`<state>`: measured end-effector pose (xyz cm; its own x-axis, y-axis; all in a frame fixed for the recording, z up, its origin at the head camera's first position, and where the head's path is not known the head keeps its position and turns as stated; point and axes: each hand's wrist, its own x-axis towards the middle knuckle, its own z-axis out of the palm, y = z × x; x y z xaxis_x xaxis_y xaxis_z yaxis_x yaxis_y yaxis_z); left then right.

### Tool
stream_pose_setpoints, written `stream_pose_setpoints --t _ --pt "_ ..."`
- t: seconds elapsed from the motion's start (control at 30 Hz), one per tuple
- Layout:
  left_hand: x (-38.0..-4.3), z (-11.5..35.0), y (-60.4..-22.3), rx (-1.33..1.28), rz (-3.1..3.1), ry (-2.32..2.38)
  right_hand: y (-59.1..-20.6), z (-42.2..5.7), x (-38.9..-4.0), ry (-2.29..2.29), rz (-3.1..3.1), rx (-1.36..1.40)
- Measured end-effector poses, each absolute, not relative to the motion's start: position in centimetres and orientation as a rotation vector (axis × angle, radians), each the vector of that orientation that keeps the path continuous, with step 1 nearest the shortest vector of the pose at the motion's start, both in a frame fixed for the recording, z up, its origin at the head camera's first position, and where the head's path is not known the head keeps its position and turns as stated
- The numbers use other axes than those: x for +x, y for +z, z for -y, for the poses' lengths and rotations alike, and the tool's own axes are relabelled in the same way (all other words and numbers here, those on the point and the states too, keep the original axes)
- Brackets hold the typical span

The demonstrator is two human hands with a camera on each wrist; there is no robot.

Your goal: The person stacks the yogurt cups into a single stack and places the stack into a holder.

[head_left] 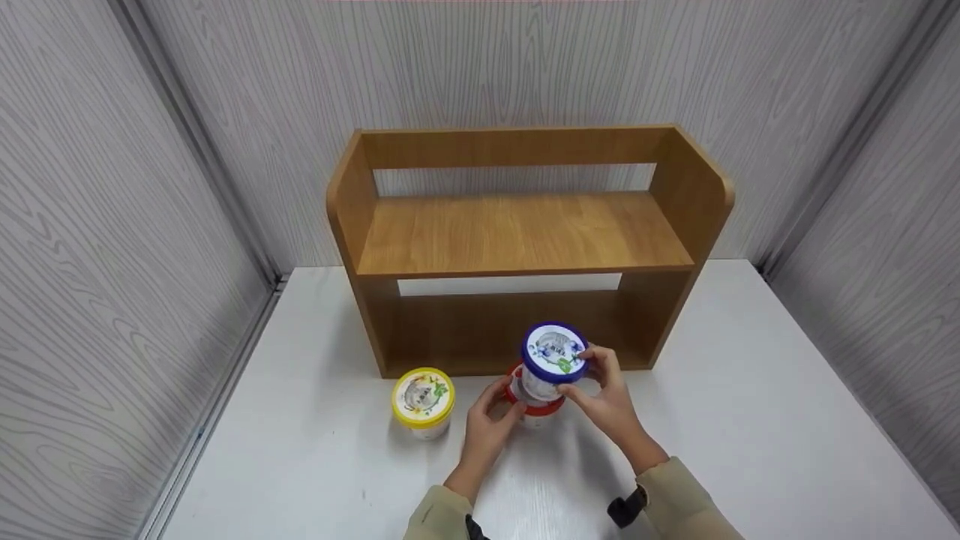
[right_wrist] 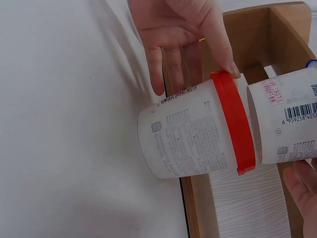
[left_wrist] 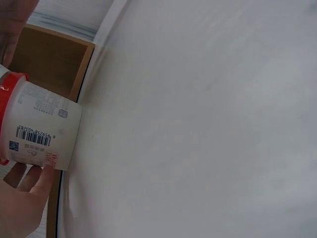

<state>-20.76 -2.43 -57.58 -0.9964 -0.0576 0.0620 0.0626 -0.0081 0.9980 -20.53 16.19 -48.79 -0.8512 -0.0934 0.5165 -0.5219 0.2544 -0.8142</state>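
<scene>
Here's the blue-lidded tub, just above the red-lidded tub, right hand gripping its sides, presumably leaving the base free. Left hand holds the red-lidded one, seemingly steadying it. White walls, barcode, leaf-printed blue lid! Yellow-lidded tub stands apart, left on the tabletop, near the wooden shelf.

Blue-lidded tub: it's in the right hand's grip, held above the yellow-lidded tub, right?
Not quite: the head view shows the blue-lidded tub held above the red-lidded tub, with the yellow-lidded tub standing off to the left. It is in the right hand's grip, as you say.
</scene>
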Motion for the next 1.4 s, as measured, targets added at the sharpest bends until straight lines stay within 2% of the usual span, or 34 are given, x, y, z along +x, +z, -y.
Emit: stream_pose_setpoints --t 0.93,1.17,1.4 --pt "-20.5 3.0 -56.9 -0.004 2.166 -2.117 -48.7 -14.9 -20.7 1.645 2.246 0.614" --pt "-19.4 3.4 -54.7 0.008 2.16 -2.146 -48.2 -14.9 -20.7 1.73 2.244 0.588" --pt "-19.5 4.0 -55.8 0.011 2.168 -2.116 -49.6 -15.5 -21.7 1.774 2.246 0.545"
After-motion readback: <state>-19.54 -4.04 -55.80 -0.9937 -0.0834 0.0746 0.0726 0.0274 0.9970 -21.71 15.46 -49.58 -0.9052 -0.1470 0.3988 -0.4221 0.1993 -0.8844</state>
